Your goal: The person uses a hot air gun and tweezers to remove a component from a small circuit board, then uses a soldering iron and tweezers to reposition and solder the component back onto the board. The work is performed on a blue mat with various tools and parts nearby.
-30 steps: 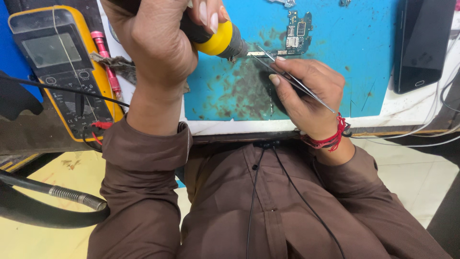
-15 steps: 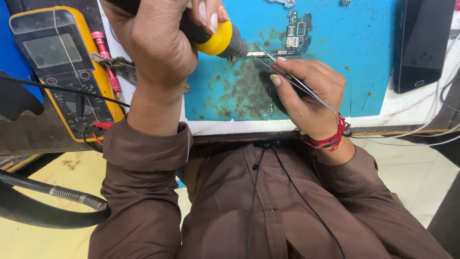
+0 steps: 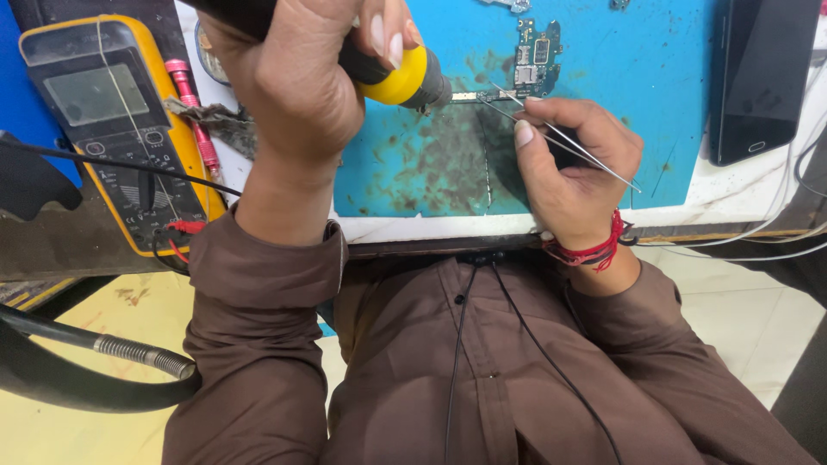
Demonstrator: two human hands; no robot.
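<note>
Stained blue matting (image 3: 672,112) is covering the bench where the left hand (image 3: 301,86) is gripping a yellow-collared soldering iron (image 3: 405,76), tip angled onto a small board strip (image 3: 474,96), seemingly for heating. The right hand (image 3: 573,168) is pinching thin tweezers (image 3: 560,142) to steady that strip. Beyond them, a larger circuit board (image 3: 536,56), a yellow multimeter (image 3: 112,129) and a dark phone (image 3: 762,77) are lying clear.

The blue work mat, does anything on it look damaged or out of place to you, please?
Yes: the blue mat carries a dark, scorched-looking stain patch just below the soldering iron tip, between the left hand and right hand. Elsewhere the mat looks mostly clean.
</note>
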